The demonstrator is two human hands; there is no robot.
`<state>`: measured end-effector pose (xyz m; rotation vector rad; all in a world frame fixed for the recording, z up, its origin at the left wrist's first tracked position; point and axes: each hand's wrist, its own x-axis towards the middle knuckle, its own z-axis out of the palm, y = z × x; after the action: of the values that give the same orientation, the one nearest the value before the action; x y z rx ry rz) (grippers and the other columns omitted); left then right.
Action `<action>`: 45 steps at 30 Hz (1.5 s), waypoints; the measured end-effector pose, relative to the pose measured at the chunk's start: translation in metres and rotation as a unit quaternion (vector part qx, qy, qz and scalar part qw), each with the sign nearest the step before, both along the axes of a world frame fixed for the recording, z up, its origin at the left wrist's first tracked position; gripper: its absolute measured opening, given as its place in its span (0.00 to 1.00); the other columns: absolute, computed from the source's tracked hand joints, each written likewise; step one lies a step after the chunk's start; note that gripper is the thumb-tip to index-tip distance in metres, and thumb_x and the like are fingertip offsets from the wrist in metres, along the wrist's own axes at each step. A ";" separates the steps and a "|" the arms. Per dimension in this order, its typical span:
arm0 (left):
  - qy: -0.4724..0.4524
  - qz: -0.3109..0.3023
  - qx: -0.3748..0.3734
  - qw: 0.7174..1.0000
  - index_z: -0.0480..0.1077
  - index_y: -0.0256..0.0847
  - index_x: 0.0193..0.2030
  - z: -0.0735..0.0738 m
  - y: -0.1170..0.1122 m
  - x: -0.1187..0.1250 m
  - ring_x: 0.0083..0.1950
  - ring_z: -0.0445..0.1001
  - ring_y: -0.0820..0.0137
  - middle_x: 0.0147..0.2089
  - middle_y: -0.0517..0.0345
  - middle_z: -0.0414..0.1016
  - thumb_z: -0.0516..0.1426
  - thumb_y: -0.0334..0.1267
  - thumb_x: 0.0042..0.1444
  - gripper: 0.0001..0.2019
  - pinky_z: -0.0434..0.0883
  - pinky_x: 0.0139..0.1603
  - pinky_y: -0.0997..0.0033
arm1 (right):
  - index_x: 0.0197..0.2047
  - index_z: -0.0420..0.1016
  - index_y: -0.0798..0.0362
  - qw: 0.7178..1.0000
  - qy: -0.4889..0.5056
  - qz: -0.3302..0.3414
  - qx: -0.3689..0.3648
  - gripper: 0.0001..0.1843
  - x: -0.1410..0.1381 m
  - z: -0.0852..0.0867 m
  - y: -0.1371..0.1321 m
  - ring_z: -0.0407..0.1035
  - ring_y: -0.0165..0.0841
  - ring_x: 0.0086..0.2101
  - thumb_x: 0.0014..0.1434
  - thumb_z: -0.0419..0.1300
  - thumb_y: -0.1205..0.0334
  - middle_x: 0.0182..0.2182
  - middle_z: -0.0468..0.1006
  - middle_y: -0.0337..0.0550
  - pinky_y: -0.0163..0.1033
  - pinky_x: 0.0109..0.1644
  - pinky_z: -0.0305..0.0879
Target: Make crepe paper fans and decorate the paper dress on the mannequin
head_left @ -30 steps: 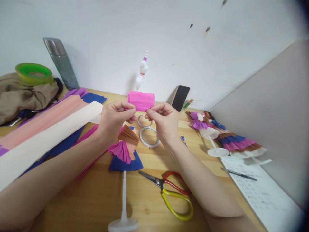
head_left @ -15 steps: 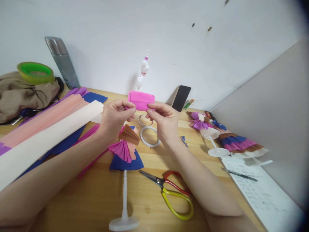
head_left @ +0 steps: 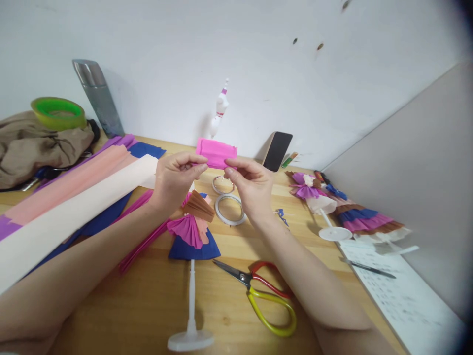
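Observation:
Between my two hands a small pink piece of crepe paper [head_left: 216,152] is held up, its long side level. My left hand [head_left: 176,177] pinches its lower left corner, and my right hand [head_left: 253,185] pinches the lower right one. Below them a miniature dress form [head_left: 194,246] on a white stand wears a blue skirt with pink, peach and brown paper pleats. Two tape rolls [head_left: 229,209] lie on the table just under the hands. Nearer to me are scissors [head_left: 254,288] with one red and one yellow handle, blades partly apart.
Crepe paper strips [head_left: 84,197] cover the left side, beside a brown cloth [head_left: 40,145], a green tape roll [head_left: 59,113] and a flask [head_left: 99,96]. A bare white figure [head_left: 220,108] and a phone [head_left: 278,150] are at the wall. Dressed stands [head_left: 314,197] and a written sheet [head_left: 399,296] occupy the right.
Almost nothing differs. The pink paper stays pinched in both hands, and the view has shifted very slightly.

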<state>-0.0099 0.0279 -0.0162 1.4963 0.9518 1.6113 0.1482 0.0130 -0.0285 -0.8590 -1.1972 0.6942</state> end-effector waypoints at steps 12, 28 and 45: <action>0.049 0.013 0.043 0.998 0.81 0.43 0.30 -0.001 0.003 -0.002 0.26 0.69 0.73 0.24 0.62 0.78 0.65 0.32 0.46 0.04 0.68 0.29 0.72 | 0.32 0.82 0.48 0.999 -0.020 -0.022 0.015 0.06 0.002 -0.005 0.003 0.72 0.30 0.28 0.48 0.69 0.66 0.31 0.82 0.37 0.39 0.36 0.71; 0.112 0.037 0.078 0.990 0.81 0.43 0.34 -0.012 0.004 -0.003 0.28 0.72 0.73 0.27 0.61 0.78 0.61 0.35 0.54 0.05 0.69 0.31 0.72 | 0.31 0.78 0.52 0.998 -0.040 -0.041 -0.007 0.02 0.000 -0.008 0.004 0.74 0.30 0.29 0.51 0.65 0.66 0.27 0.80 0.38 0.37 0.34 0.68; -0.061 -0.035 -0.089 0.994 0.75 0.36 0.23 0.004 -0.003 0.005 0.20 0.72 0.76 0.16 0.63 0.74 0.66 0.30 0.40 0.04 0.69 0.22 0.79 | 0.28 0.77 0.53 0.999 -0.005 -0.019 -0.035 0.05 0.003 0.000 0.005 0.73 0.30 0.26 0.45 0.68 0.64 0.23 0.78 0.37 0.38 0.33 0.72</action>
<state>-0.0046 0.0249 -0.0127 1.2812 0.9379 1.5083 0.1515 0.0181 -0.0284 -0.9428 -1.1690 0.7046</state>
